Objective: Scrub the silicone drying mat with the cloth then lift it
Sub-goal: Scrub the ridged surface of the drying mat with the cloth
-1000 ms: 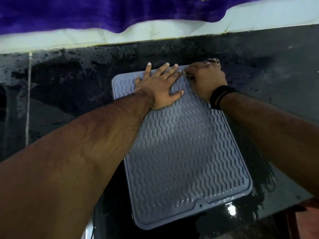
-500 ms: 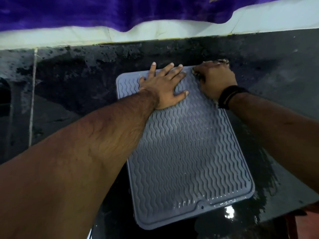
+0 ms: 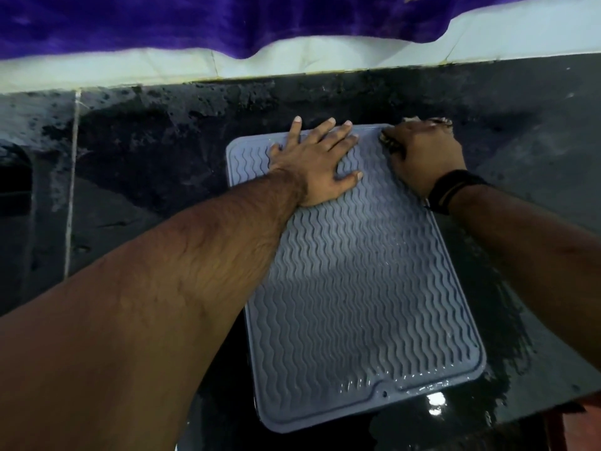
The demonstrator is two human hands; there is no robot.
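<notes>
Your black counter [image 3: 536,151] is the biggest thing here, wet and shiny around the mat, with a pale wall [image 3: 487,37] behind it and a purple cloth [image 3: 162,21] hanging down over that wall.

The grey mat [image 3: 357,304] lies flat on the counter in front of you. Its long axis runs from the near edge away toward the wall, leaning a little to your left as it goes, so its far short edge faces the wall and its near short edge, with a small notch, faces you. Water glistens along that near edge.

Your left hand [image 3: 317,164] lies flat on the mat's far end, fingers spread straight, palm down, holding nothing; it looks to be pinning the mat.

Your right hand [image 3: 426,154] sits at the mat's far right corner, fingers curled over the rag [image 3: 388,141], of which only a scrap shows at the knuckles and past the fingertips. A black wristband [image 3: 452,190] sits on that wrist, just over the mat's right edge.

Both hands are at the mat's far end, and the whole ribbed length stretches back from them toward you. As I judge it, your scrubbing hand should pull along the long axis toward the near edge; your right hand is best placed, with the left bracing.
</notes>
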